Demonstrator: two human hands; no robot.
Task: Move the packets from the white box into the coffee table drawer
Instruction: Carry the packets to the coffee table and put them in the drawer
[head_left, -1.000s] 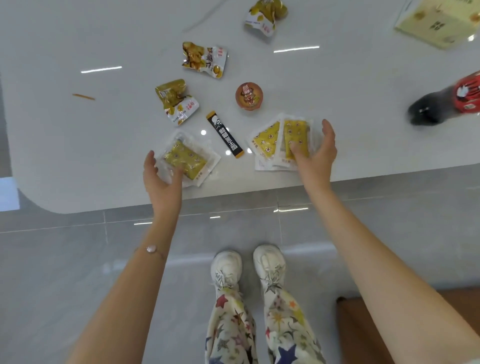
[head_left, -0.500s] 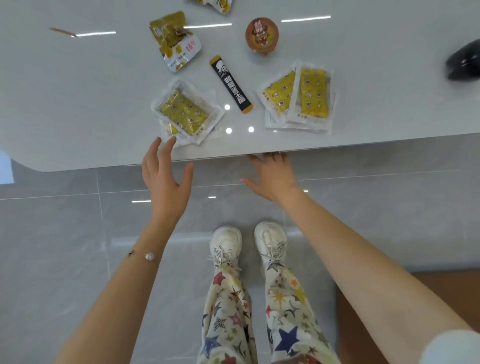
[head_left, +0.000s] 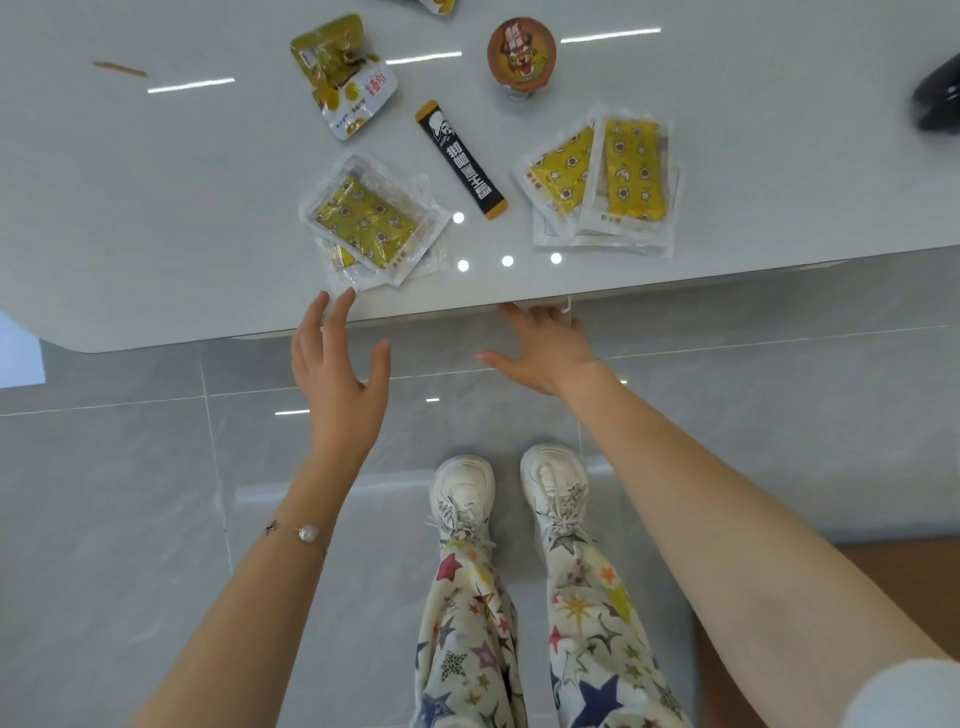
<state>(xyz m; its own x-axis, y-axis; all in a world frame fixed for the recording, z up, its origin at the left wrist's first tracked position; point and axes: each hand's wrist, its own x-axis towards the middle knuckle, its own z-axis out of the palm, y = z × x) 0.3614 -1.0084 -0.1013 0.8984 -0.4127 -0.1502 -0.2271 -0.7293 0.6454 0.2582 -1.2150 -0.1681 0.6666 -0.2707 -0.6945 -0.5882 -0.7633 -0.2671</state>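
Coffee table (head_left: 156, 208): glossy white top across the far half of the view, its near edge running left to right in front of my feet.

Arms: both reach forward and down toward that edge. The left arm (head_left: 249, 597) comes up from the near left, with a bracelet (head_left: 306, 532) on the wrist. The right arm (head_left: 727, 519) comes in from the near right.

Left hand (head_left: 337, 374): fingers straight and spread, thumb out to the right, holding nothing. The fingertips overlap the near edge of the top, just beside the corner of the left packet stack. I cannot tell whether they touch it.

Right hand (head_left: 545, 353): back of hand up, thumb splayed to the left, fingers run to the table's near edge. Their tips are hidden under the rim, so I cannot tell whether they hook onto anything or lie flat.

Packets, all lying on the table top:
- left packet stack (head_left: 371, 223): clear wrappers, yellow patterned filling, overlapping, turned at an angle.
- right packet stack (head_left: 602, 182): same kind, fanned, near the edge and just far of my right hand.
- black stick sachet (head_left: 461, 160): lies between the two stacks, orange ends.
- yellow snack bag (head_left: 343, 75): crumpled, far of the left stack.
- round lidded cup (head_left: 522, 52): far of the sachet.
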